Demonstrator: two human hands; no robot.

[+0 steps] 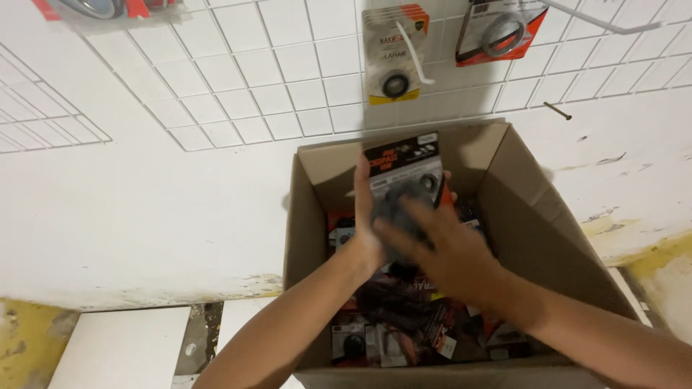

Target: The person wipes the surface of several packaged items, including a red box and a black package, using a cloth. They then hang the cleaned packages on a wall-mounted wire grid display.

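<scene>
Over an open cardboard box (pixel 519 194), my left hand (pixel 365 230) grips the left edge of a black carded blister pack (pixel 404 169) holding round dark parts. My right hand (pixel 447 248) reaches across the pack's lower front, fingers spread and blurred, touching it. The pack is held upright above the box's contents. Inside the box lie several similar black and orange packs (pixel 404 324), jumbled together.
A white wire grid panel (pixel 238 86) hangs on the white wall behind the box. Carded packs hang from hooks on it: one (pixel 393 54) at centre, another (pixel 497 29) to its right. Floor tiles (pixel 122 346) show at lower left.
</scene>
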